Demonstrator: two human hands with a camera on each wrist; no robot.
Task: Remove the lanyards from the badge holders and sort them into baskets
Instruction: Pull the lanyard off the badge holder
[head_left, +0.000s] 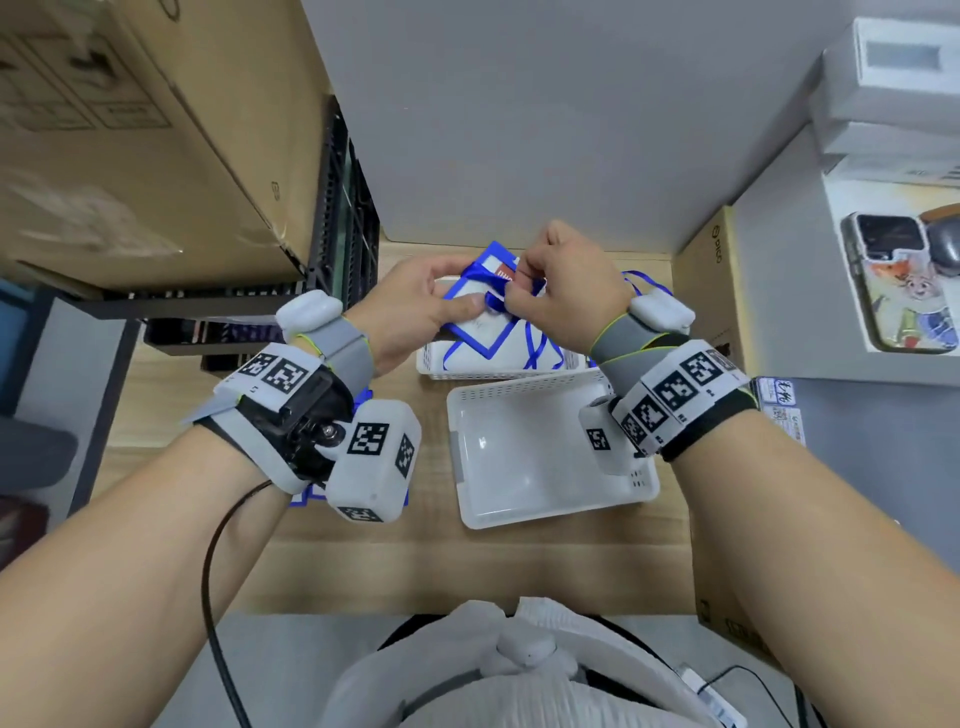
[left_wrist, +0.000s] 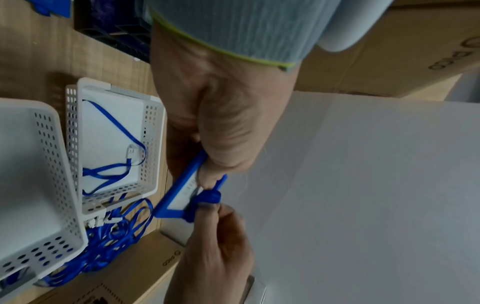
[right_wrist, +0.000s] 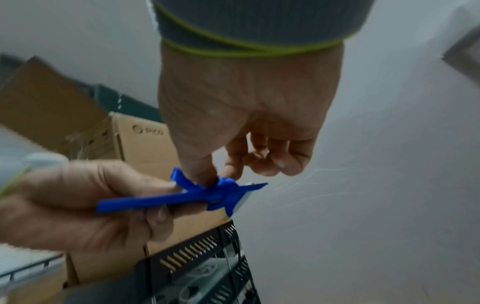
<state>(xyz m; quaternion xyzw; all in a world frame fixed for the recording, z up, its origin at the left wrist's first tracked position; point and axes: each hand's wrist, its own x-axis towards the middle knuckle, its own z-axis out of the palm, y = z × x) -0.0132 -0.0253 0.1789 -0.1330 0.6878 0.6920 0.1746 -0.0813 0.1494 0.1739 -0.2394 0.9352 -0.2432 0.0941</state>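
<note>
Pinching the soft lanyard (head_left: 501, 299) knot mid-frame, right hand (head_left: 566, 283) fingers work it loose while left hand (head_left: 415, 306) clamps the stiff holder (head_left: 480, 332) edge.

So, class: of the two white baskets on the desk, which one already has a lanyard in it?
The farther basket, under the hands, which holds a blue lanyard. The nearer basket, closest to the person, shows only its bare white floor.

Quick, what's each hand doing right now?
Left hand: closed, gripping the blue badge holder.
Right hand: closed, pinching the blue lanyard where it ties onto the holder.
</note>
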